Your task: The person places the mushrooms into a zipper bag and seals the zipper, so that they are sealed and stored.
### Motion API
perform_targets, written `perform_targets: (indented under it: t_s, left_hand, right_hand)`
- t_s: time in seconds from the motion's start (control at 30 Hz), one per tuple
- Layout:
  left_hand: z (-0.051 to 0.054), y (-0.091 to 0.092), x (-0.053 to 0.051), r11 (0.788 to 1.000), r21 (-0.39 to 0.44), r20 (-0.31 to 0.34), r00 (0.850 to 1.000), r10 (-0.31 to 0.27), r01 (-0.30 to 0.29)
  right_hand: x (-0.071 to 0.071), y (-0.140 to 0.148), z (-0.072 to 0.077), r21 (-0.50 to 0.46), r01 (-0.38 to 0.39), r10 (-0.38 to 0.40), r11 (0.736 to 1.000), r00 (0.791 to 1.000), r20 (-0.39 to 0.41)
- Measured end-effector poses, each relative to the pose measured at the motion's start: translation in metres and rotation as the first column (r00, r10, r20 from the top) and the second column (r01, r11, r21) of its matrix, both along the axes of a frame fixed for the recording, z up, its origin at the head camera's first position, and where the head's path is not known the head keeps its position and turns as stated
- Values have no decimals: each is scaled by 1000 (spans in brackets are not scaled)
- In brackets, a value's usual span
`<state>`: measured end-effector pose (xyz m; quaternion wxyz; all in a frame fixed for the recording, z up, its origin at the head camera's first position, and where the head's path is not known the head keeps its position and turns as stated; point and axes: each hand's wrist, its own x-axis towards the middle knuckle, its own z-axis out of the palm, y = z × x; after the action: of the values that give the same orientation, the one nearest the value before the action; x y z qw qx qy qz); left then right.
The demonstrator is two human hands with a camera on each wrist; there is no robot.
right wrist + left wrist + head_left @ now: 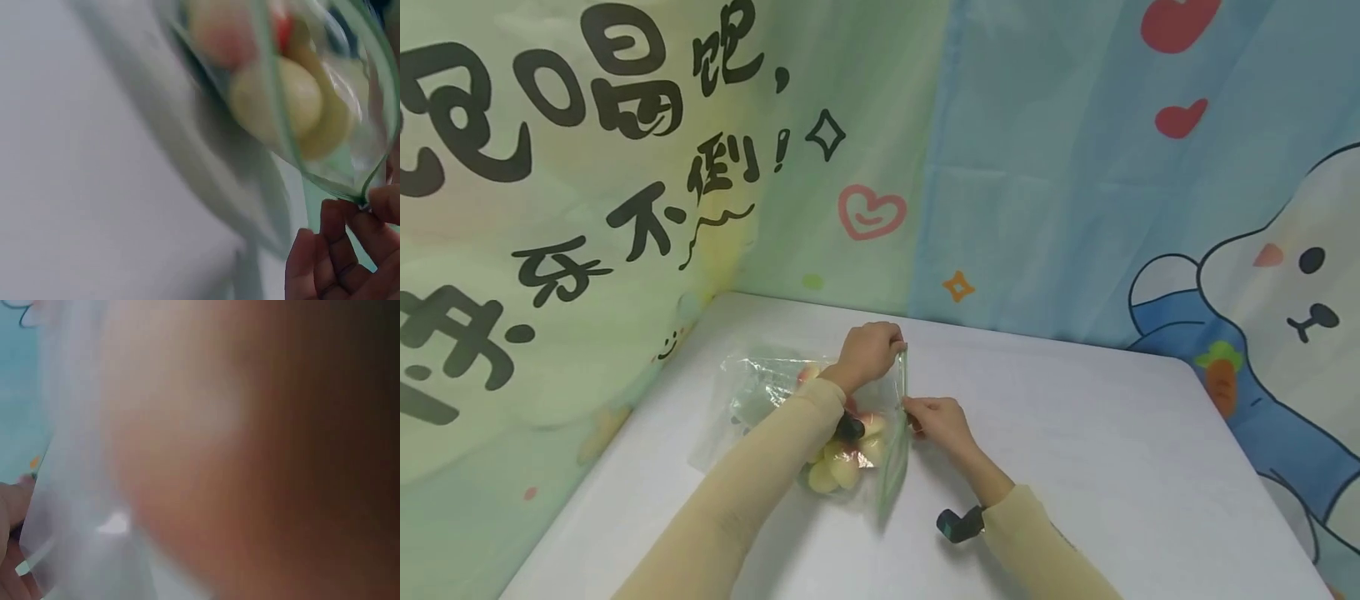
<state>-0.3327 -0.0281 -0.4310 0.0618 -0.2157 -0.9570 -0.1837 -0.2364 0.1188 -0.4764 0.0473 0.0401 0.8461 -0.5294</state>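
A clear zip bag (891, 467) with a green-edged mouth lies on the table, and its mouth faces right. Through the film show pale yellow and red-tinged rounded pieces that look like fruit (842, 467); their exact kind is unclear. My left hand (871, 350) grips the far end of the mouth. Nearer to me, my right hand (942, 423) pinches the green edge between thumb and index finger. In the right wrist view the mouth gapes below that pinch (362, 203), and the fruit (275, 100) sits inside. A blurred hand (206, 437) fills most of the left wrist view.
White table surface (1112, 467) stretches to the right of the bag. Behind it hangs a printed curtain (1022, 167) along the table's back edge. A black wrist camera (960, 525) sits by the right sleeve.
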Motion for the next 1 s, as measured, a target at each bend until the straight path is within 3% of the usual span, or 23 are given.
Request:
perform_targets:
  t_s: [0.2, 0.37, 0.63, 0.83, 1.0]
  left_hand:
    - [1, 1, 0, 999, 43, 47, 999, 23, -25]
    - [0, 5, 0, 998, 47, 82, 996, 30, -34]
    - [-5, 4, -10, 994, 60, 130, 988, 87, -95]
    - [-8, 4, -13, 994, 64, 171, 982, 79, -91]
    - [-14, -6, -15, 994, 39, 210, 973, 94, -104]
  right_hand:
    - [33, 1, -4, 150, -71, 81, 986, 995, -64]
    - [61, 1, -6, 111, -118, 118, 987, 993, 5]
    - [97, -2, -11, 15, -206, 204, 979, 976, 83]
    - [110, 3, -15, -10, -268, 268, 963, 959, 87]
    - [107, 5, -20, 13, -321, 317, 947, 942, 105]
